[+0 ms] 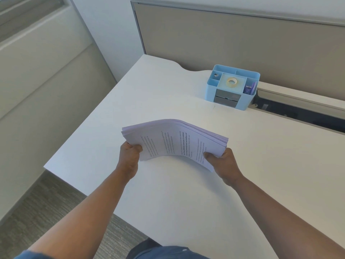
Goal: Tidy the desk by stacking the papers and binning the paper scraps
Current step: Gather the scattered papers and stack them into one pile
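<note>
I hold the stack of printed papers (175, 142) between both hands, above the white desk (186, 193), near its middle and well short of the blue desk organizer (232, 86) at the back edge.

Grip state: the left hand (130, 157) pinches the stack's left short edge, thumb on top and fingers curled beneath. The right hand (223, 163) pinches the right short edge the same way.

Key relation: the stack's long axis runs left to right, from one hand to the other, and the sheets arch upward in the middle between the two grips. Both hands sit at the near corners, so the bulk of the stack lies away from me, toward the organizer. Neither hand is nearer than the other.

Judgement: the sheet edges fan unevenly on the right, so squaring is probably incomplete. No paper scraps and no bin are visible from here.
</note>
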Demonstrator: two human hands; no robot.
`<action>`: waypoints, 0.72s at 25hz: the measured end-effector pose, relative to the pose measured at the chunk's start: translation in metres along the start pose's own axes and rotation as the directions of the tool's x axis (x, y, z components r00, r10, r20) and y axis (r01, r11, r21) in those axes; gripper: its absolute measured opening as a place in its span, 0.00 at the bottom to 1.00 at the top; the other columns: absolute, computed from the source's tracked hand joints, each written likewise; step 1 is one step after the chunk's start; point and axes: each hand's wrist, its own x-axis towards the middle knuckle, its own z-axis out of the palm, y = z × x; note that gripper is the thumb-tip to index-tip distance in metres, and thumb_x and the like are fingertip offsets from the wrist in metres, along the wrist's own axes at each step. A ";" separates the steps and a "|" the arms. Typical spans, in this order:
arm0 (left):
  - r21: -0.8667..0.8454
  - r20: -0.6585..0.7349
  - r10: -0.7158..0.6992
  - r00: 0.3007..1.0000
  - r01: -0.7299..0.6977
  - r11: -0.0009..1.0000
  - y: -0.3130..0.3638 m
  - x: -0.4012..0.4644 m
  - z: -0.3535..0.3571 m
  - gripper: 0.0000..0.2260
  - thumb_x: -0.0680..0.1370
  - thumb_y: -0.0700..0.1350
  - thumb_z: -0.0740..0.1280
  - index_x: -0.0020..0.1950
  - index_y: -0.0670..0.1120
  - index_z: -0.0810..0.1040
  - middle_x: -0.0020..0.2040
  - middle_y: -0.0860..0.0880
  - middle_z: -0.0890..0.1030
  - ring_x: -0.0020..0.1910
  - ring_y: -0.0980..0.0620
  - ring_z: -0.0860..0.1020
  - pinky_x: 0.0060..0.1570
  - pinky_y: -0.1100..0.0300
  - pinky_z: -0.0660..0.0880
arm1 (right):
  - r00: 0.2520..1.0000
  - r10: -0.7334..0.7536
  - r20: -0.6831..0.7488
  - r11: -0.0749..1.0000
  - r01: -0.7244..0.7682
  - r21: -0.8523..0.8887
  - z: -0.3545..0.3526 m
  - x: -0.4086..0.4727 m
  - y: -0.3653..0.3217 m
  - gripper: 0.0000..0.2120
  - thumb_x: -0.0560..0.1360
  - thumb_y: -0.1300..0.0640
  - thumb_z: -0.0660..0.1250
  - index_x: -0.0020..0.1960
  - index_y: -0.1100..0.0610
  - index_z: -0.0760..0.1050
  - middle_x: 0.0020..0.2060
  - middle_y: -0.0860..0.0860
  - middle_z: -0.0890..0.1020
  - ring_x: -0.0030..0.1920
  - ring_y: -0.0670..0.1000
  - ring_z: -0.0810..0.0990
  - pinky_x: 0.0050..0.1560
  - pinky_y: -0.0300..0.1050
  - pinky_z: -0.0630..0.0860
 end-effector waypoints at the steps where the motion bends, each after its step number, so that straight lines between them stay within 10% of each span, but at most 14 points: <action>1: -0.007 -0.006 0.001 1.000 -0.001 1.000 0.001 0.002 -0.001 0.20 0.62 0.34 0.57 0.47 0.47 0.81 0.44 0.52 0.85 0.47 0.49 0.80 0.49 0.53 0.73 | 1.000 -0.016 0.004 1.000 0.016 0.000 0.000 0.000 -0.002 0.20 0.78 0.62 0.70 0.50 0.34 0.85 0.49 0.40 0.88 0.51 0.42 0.86 0.48 0.35 0.80; 7: 0.008 0.015 -0.025 1.000 0.025 1.000 -0.011 0.000 -0.002 0.22 0.60 0.34 0.58 0.49 0.44 0.81 0.46 0.49 0.85 0.51 0.43 0.79 0.51 0.50 0.73 | 1.000 0.028 0.010 0.999 -0.027 -0.039 0.000 0.003 0.006 0.25 0.79 0.65 0.69 0.48 0.33 0.84 0.45 0.39 0.87 0.46 0.44 0.84 0.52 0.47 0.79; 18: 0.026 0.039 0.055 0.998 -0.056 0.998 0.000 0.000 -0.007 0.21 0.64 0.34 0.58 0.46 0.51 0.84 0.46 0.51 0.86 0.47 0.52 0.83 0.47 0.59 0.78 | 0.999 -0.005 0.037 1.000 0.006 -0.026 -0.004 -0.001 -0.003 0.19 0.73 0.62 0.69 0.48 0.37 0.85 0.45 0.41 0.88 0.44 0.43 0.84 0.45 0.39 0.80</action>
